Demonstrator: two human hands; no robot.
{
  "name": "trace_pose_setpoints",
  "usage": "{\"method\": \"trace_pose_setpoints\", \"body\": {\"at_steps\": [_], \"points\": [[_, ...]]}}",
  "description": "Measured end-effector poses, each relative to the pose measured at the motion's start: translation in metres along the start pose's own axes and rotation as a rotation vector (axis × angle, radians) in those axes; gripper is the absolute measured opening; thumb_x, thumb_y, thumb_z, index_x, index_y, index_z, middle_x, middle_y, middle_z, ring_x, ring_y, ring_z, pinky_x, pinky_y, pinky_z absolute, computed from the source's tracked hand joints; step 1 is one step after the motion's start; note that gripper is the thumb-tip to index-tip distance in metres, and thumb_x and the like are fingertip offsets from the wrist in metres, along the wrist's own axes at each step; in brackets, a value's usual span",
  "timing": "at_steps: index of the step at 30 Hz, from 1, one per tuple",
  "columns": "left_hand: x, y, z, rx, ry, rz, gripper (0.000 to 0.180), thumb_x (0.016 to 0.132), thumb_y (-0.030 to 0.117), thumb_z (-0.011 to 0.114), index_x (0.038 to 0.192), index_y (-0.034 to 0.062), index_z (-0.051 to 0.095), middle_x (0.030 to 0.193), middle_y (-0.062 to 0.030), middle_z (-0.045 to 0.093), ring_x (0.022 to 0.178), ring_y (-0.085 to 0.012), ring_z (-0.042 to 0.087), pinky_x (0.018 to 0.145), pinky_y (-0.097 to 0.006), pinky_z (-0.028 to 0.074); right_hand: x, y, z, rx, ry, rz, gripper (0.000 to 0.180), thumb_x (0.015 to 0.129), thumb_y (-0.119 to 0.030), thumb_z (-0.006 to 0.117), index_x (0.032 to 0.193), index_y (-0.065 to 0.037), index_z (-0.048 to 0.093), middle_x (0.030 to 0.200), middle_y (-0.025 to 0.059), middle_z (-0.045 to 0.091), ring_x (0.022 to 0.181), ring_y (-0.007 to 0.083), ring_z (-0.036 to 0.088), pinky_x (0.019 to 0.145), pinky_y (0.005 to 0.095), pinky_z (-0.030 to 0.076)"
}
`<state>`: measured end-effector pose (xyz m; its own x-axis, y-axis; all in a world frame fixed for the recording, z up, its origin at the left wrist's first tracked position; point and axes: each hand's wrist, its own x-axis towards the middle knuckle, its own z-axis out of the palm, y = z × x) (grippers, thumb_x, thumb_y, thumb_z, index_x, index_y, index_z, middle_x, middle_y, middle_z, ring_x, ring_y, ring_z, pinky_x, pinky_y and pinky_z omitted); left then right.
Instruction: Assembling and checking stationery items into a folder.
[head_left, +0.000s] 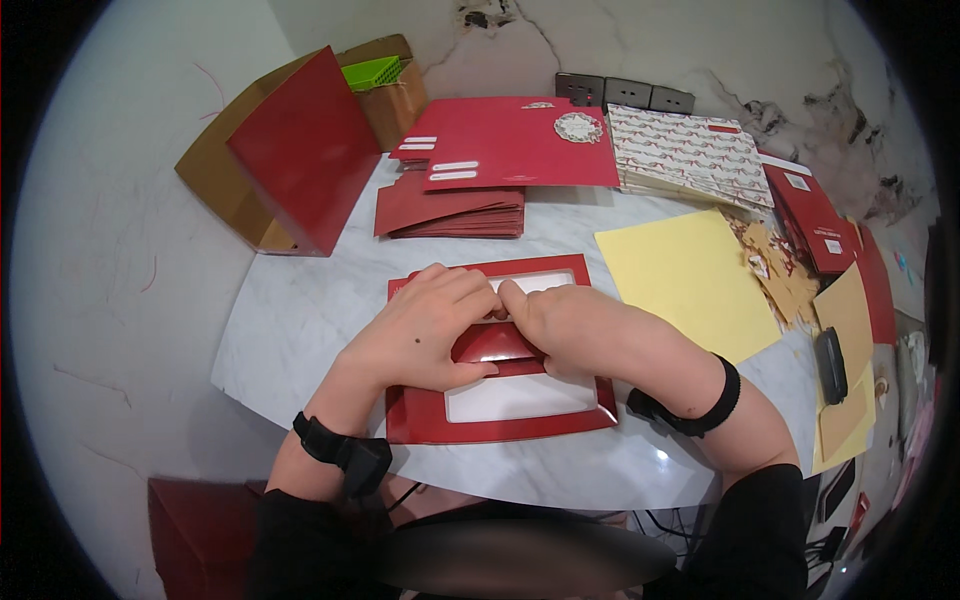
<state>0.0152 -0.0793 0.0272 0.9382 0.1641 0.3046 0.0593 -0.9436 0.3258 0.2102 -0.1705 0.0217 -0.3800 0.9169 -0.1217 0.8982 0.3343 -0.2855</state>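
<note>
both hands rest on a red card lying flat on the white marbled bench, right in front of the person. the card is a glossy red sheet with a wide pale window cut in it, and a red strip crosses that window under the palms. the left hand lies palm down over the card's left half, its fingers bent and pressing near the upper edge of the window. the right hand comes in from the right, its fingers curled tight, the tips meeting the left ones at the middle of the card. both sets of fingers are narrow and pressed onto the card; whether they pinch a flap or only push on it cannot be told. each wrist wears a black strap.

behind the card a stack of red sheets lies on the bench, and a red folder with white strips and a round pale ornament rests partly on top of it. to the right of that lies a patterned pile in white and red. a yellow sheet lies just right of the hands, apart from the card, with tan paper scraps beyond it. a black device sits on tan sheets at the bench's right edge. at the far left a red board leans against a brown box, and a green basket shows behind it. three grey wall sockets sit on the marbled wall.
</note>
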Motion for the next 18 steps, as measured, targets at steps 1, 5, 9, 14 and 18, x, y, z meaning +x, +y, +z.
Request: {"method": "trace_pose_setpoints", "body": {"at_steps": [1, 5, 9, 14, 18], "points": [[0.001, 0.001, 0.001, -0.024, 0.053, -0.003, 0.027, 0.069, 0.015, 0.075, 0.091, 0.0072, 0.06, 0.088, -0.0089, 0.06, 0.091, -0.029, 0.058, 0.086, -0.039, 0.044, 0.0, 0.001, 0.0, 0.018, 0.003, 0.022, 0.051, 0.074, 0.0, 0.07, 0.116, 0.004, 0.042, 0.076, 0.0219, 0.066, 0.078, 0.0394, 0.068, 0.067, 0.0457, 0.054], [-0.004, -0.012, 0.005, -0.121, -0.206, -0.14, 0.022, 0.069, 0.01, 0.072, 0.084, 0.0079, 0.055, 0.091, -0.0095, 0.058, 0.092, -0.0285, 0.058, 0.077, -0.038, 0.047, -0.001, -0.003, -0.013, 0.04, -0.073, 0.089, 0.046, 0.074, -0.001, 0.07, 0.114, 0.003, 0.047, 0.082, 0.0211, 0.067, 0.081, 0.0384, 0.068, 0.07, 0.0446, 0.055], [-0.004, -0.013, 0.012, -0.197, -0.162, -0.133, 0.024, 0.067, 0.009, 0.07, 0.079, 0.0054, 0.049, 0.087, -0.0096, 0.054, 0.084, -0.029, 0.056, 0.07, -0.037, 0.046, 0.001, 0.008, 0.005, -0.051, 0.021, -0.06, 0.038, 0.075, -0.003, 0.07, 0.111, 0.0, 0.056, 0.091, 0.0184, 0.068, 0.087, 0.036, 0.068, 0.075, 0.0428, 0.055], [-0.004, -0.007, 0.015, -0.189, -0.125, -0.172, 0.023, 0.066, 0.008, 0.066, 0.079, 0.0043, 0.048, 0.083, -0.01, 0.053, 0.081, -0.0307, 0.056, 0.07, -0.038, 0.047, 0.0, 0.007, 0.0, -0.045, -0.099, 0.016, 0.036, 0.076, -0.006, 0.071, 0.111, -0.003, 0.061, 0.098, 0.0165, 0.068, 0.093, 0.0341, 0.068, 0.08, 0.0408, 0.055], [-0.002, -0.008, 0.012, -0.15, -0.204, -0.191, 0.021, 0.066, 0.008, 0.064, 0.079, 0.0044, 0.048, 0.081, -0.0113, 0.054, 0.078, -0.0321, 0.056, 0.068, -0.039, 0.046, -0.005, 0.002, -0.013, -0.025, -0.115, 0.053, 0.038, 0.075, -0.004, 0.072, 0.111, -0.004, 0.061, 0.102, 0.0165, 0.066, 0.096, 0.0338, 0.067, 0.081, 0.0401, 0.055]]}}
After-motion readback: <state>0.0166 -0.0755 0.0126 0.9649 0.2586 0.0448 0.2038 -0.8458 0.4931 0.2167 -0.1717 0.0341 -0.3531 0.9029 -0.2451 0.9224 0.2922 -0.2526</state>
